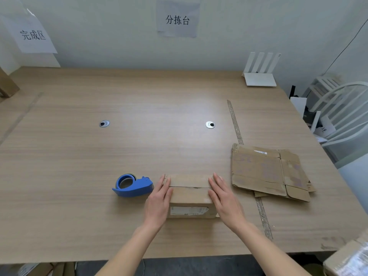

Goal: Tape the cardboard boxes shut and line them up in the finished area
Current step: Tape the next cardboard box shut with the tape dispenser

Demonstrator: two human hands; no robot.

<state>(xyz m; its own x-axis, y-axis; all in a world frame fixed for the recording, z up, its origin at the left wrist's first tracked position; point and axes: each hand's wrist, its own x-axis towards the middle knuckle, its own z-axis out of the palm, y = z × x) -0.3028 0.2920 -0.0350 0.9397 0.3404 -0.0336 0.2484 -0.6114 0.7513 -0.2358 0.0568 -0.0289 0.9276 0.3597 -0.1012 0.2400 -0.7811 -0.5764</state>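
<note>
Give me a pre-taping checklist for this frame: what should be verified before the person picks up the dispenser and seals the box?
1. Flaps closed: ok. The cardboard box has its top flaps folded down and meeting at a seam.
2. Box steadied: ok. The left hand and right hand press flat against its two sides.
3. Seam taped: not ok. No tape shows across the seam yet.
4. Tape dispenser within reach: ok. The blue tape dispenser lies on the table just left of the left hand.
5. Tape left on the roll: cannot tell.
6. A free hand for the dispenser: not ok. Both are on the box.
</note>
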